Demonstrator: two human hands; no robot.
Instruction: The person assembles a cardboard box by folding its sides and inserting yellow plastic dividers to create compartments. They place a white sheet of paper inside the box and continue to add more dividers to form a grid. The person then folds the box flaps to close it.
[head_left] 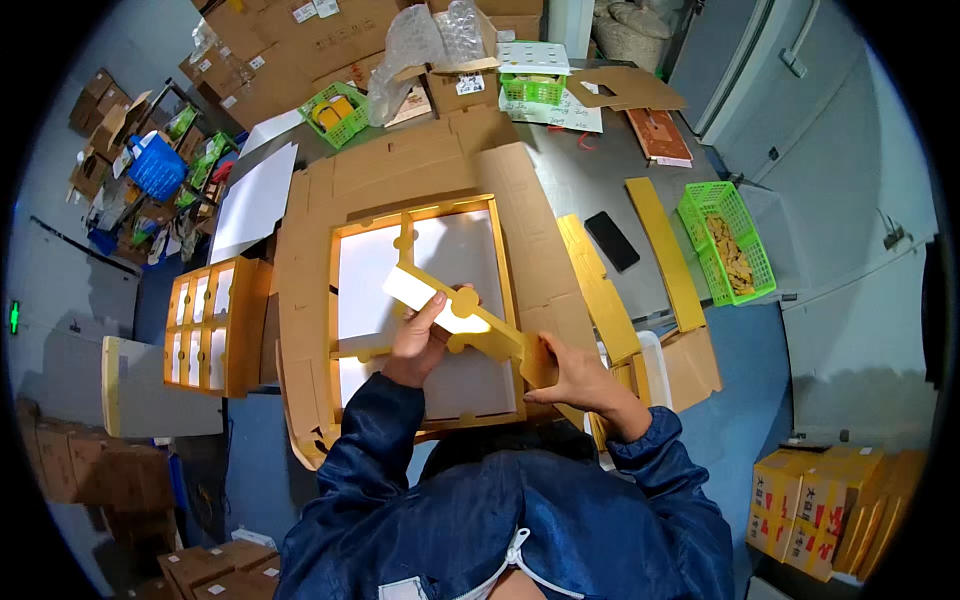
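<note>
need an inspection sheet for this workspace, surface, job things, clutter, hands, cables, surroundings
Surface: grey table, partly covered by cardboard
Job's things: yellow frame on the cardboard; yellow tabbed piece held above it
Clutter: black phone; green basket of small pieces, at right
Hands: left hand grips the tabbed piece; right hand holds its right end
Cables: none clearly identifiable
Surroundings: cartons at lower right; blue basket at left

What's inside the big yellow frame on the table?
Inside the frame I can see white panels and yellow dividing strips. The left hand and the yellow piece it holds cover part of the middle, so what's right beneath them can't be seen.
</note>
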